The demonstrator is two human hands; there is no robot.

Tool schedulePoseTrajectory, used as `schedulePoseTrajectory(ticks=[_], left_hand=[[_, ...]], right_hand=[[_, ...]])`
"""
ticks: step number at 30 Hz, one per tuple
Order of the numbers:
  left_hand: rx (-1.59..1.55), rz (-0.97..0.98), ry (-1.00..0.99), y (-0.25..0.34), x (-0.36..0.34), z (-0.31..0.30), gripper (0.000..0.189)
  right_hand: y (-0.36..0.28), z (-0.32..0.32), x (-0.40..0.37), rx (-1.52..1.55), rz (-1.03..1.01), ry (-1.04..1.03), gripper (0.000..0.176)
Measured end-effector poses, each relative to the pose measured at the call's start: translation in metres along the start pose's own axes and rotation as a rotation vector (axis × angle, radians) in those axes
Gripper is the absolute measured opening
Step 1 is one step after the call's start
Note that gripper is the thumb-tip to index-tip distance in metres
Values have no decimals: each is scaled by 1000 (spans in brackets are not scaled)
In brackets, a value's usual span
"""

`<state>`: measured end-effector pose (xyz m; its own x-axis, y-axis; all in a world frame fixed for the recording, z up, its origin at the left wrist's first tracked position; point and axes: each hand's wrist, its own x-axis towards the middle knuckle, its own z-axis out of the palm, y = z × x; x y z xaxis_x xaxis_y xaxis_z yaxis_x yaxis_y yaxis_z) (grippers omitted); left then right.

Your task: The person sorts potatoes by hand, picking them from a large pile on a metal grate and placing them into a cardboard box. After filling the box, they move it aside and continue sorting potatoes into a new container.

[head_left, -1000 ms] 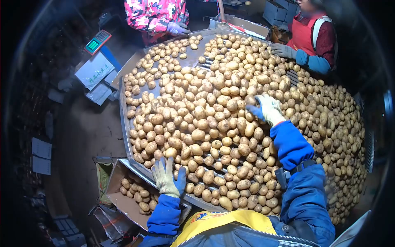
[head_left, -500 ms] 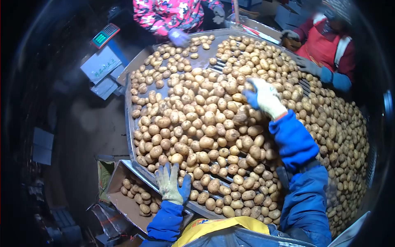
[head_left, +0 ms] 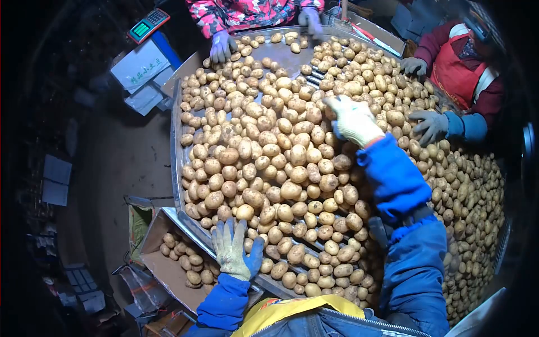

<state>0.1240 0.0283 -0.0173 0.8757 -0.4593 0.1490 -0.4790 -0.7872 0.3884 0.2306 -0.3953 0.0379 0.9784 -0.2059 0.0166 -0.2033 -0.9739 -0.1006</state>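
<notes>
Many potatoes (head_left: 297, 154) lie heaped across a metal sorting table (head_left: 178, 191) with slatted parts. My left hand (head_left: 233, 253), in a white and blue glove, rests flat at the table's near left edge with fingers spread, touching the potatoes beside it. My right hand (head_left: 355, 119), gloved the same way, reaches over the middle of the heap. Its fingers and thumb curve round a brownish potato (head_left: 330, 113), partly hidden by the glove. Just below my left hand, a cardboard box (head_left: 163, 269) holds several potatoes.
Across the table, a person in a pink patterned jacket (head_left: 241, 14) has both gloved hands near the potatoes. At the right, another person in a red apron (head_left: 457, 73) reaches in with gloved hands. A scale display (head_left: 148, 26) stands by white boxes (head_left: 140, 67) at the far left.
My right hand has moved slightly left and stays low over the heap. My left hand keeps its place. Both co-workers' hands have shifted; several potatoes have moved at the far side.
</notes>
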Motion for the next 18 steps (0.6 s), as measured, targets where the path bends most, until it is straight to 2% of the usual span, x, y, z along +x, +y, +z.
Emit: schedulePoseTrajectory(ticks=[3,4,8,9,10,12,14,15,16,17,18], left_hand=[[-29,3,14,-3,0,0,65],[-36,25,85,-6,-2,5,65],[-57,22,116,-5,-2,6,66],[-66,34,125,-7,-2,5,66],[-70,35,136,-7,-3,3,66],[-73,37,137,-5,-6,1,66],[-95,51,194,-6,-4,5,62],[-168,64,237,-7,-4,5,59],[-238,73,276,-7,-3,4,57],[-403,82,374,1,1,0,51],[-519,68,356,11,-1,-7,51]], right_hand=[[-15,35,27,-174,102,48,48],[-10,47,30,-136,59,167,46],[-10,25,8,-10,25,143,51],[-12,16,-1,74,123,121,53],[-10,12,-6,220,54,233,51],[-6,6,-16,664,212,125,48],[-28,-5,-48,1054,124,132,47],[-42,-16,-67,1247,148,54,46],[-59,-26,-87,1354,199,-13,45],[-71,-21,-101,1362,134,-35,46],[-85,-16,-115,1369,70,-66,46]])
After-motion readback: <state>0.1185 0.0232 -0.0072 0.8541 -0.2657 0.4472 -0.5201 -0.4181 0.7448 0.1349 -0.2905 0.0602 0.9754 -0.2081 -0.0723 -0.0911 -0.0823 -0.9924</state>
